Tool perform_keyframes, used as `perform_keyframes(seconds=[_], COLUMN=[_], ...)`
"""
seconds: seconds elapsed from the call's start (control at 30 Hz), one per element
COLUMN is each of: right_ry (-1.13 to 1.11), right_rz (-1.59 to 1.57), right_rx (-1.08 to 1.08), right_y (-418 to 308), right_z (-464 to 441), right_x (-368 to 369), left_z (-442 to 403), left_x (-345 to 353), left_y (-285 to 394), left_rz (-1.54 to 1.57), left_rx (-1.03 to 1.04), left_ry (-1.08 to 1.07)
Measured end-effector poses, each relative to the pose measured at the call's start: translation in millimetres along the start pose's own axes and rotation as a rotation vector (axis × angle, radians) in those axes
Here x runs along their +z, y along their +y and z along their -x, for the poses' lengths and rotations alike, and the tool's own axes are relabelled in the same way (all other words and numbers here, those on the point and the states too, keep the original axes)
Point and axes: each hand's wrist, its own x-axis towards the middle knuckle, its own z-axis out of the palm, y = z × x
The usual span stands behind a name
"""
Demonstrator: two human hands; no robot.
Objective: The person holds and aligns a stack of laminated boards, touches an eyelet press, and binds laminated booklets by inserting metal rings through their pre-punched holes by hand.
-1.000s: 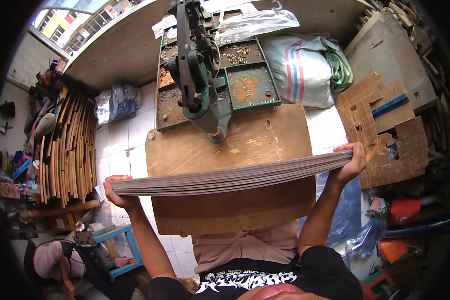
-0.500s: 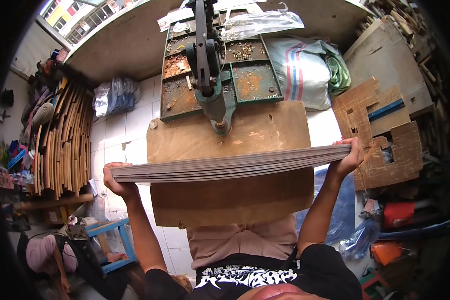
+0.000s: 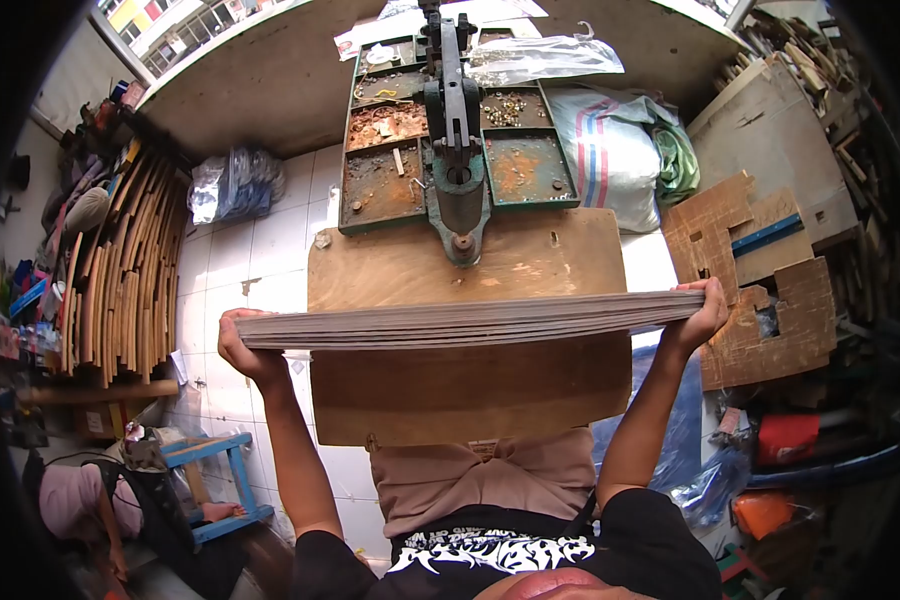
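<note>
I log left hand (image 3: 248, 350) with firm grip on one end of layered stack (image 3: 470, 325); right hand (image 3: 707, 318) grasps other end; stack spans wooden tabletop (image 3: 470, 400), nearer than press (image 3: 460, 205); contact beneath unclear to me; step in hand, I judge, two-handed steadying; next move calls for even support at both ends.

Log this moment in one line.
left hand: holds one end of sheet stack | right hand: holds other end | stack: over wooden board | press: beyond stack
</note>
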Motion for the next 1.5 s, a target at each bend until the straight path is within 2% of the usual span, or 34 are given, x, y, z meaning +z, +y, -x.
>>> perform_keyframes(seconds=[0.47, 0.53, 0.73, 0.83, 0.97, 1.03, 1.1, 1.4, 1.5], right_ry=[0.035, 0.001, 0.010, 0.045, 0.032, 0.013, 0.007, 0.020, 0.020], right_rz=[0.065, 0.136, 0.103, 0.038, 0.057, 0.149, 0.143, 0.067, 0.062], right_rx=[-0.014, -0.086, -0.052, 0.018, 0.002, -0.101, -0.078, 0.010, -0.035], right_y=[-1, 0, -2, -5, -4, -4, -7, -4, -5], right_z=[0, -1, -1, 1, 1, 2, 5, 2, 3], right_x=[1, -1, -2, 2, 2, 0, 2, 0, 2], left_z=[1, 2, 1, 1, 1, 2, 1, 3, 3], left_x=[4, 3, 1, 0, 0, -2, -2, 3, 2], left_y=[7, 6, 4, 6, 5, 5, 4, 10, 10], left_rz=[-0.051, -0.049, -0.046, -0.068, -0.062, -0.058, -0.085, -0.067, -0.044], left_rx=[0.005, 0.012, 0.040, -0.027, -0.022, -0.031, 0.030, 0.020, 0.024], left_ry=[0.009, 0.013, 0.023, -0.005, -0.013, 0.003, -0.021, 0.018, 0.020])
